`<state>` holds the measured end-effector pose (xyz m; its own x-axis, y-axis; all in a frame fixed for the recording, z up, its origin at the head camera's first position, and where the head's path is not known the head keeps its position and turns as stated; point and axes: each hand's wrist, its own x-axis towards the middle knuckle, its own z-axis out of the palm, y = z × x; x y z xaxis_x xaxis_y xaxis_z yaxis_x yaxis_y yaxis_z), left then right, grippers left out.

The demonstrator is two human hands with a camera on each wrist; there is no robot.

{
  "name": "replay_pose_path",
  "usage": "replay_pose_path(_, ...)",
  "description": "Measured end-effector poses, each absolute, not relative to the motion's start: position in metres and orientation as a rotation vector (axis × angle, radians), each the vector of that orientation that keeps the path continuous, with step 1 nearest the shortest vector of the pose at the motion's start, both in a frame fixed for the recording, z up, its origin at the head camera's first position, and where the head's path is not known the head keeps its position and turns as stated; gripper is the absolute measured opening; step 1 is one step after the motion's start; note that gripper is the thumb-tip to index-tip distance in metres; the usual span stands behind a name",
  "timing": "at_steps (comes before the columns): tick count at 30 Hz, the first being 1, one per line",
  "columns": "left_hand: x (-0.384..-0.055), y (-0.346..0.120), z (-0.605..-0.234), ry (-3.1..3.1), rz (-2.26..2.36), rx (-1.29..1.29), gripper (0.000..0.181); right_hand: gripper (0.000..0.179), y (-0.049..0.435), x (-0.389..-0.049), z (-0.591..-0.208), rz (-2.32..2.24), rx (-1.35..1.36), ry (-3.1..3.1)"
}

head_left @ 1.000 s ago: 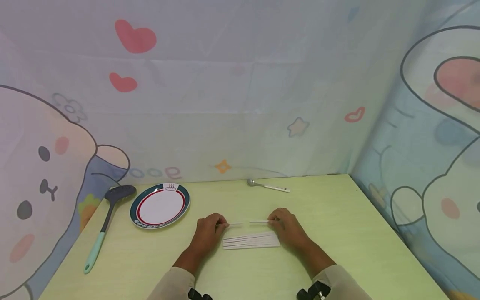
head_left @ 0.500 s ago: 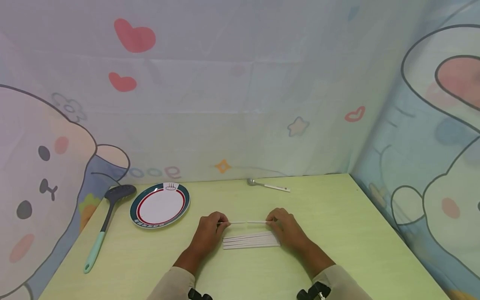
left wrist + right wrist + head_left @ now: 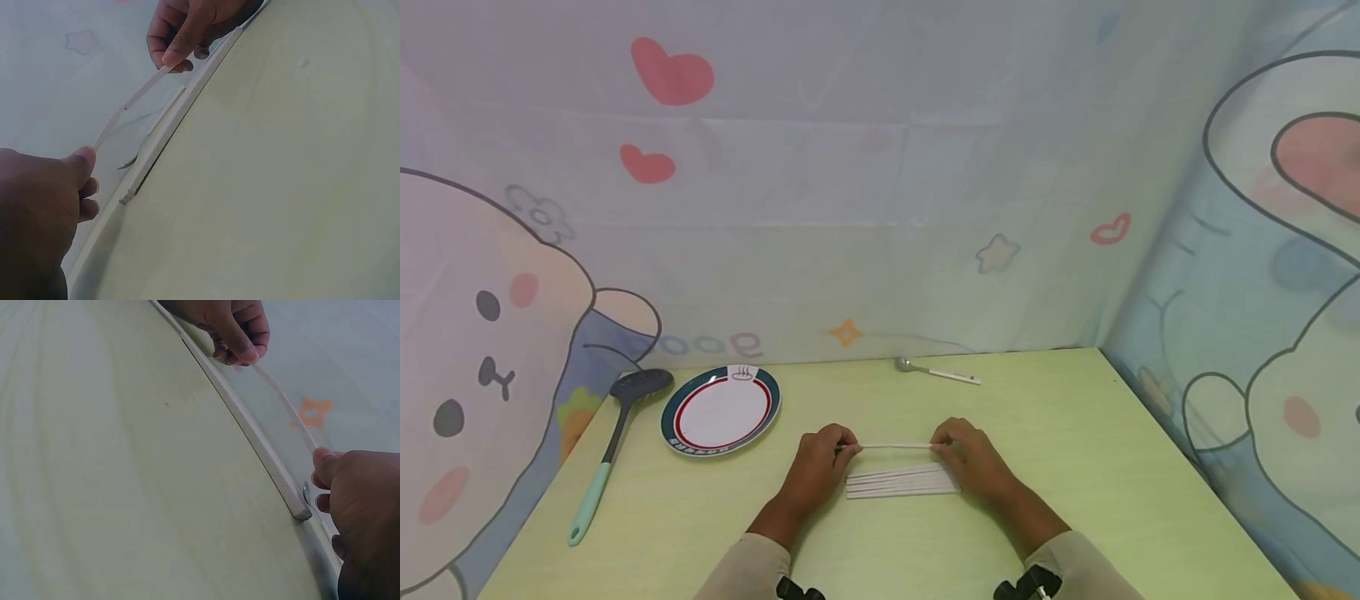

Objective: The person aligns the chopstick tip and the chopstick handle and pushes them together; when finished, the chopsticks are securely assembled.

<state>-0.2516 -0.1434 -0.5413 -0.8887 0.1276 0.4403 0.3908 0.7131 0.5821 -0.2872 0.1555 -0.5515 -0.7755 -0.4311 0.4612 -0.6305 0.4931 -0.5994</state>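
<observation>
My left hand pinches one short, thin white stick between thumb and fingers. Facing it, my right hand pinches another short white stick the same way. The inner ends of these two pieces meet in the space between my hands, and a small joint with a slight bend shows there in both wrist views. The outer ends are hidden in my fingers. Just below them in the head view, a flat row of several white sticks lies side by side on the table, its right end close by my right hand.
At the left of the table stand a white plate with a dark rim and a slotted black turner with a mint handle. A small spoon lies at the back, near the printed cloth wall.
The gap between the two held white sticks has closed; their ends came together as my hands shifted slightly inward. The row of sticks, plate, turner and spoon stayed put.
</observation>
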Motion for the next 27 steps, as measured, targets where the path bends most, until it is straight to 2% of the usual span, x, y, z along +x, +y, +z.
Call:
replay_pose_path(14,-0.252,-0.144,-0.543,-2.505,-0.919,-0.475,0.011,0.008,0.154,-0.287,-0.553,1.133,0.968,-2.42)
replay_pose_path(22,-0.247,-0.143,-0.54,-2.486,-0.909,-0.693,0.003,0.005,0.149,-0.279,-0.549,1.138,0.974,-2.43)
replay_pose_path(27,-0.246,-0.143,-0.539,-2.484,-0.937,-0.699,0.004,0.009,0.145,-0.275,-0.545,1.11,0.923,-2.481)
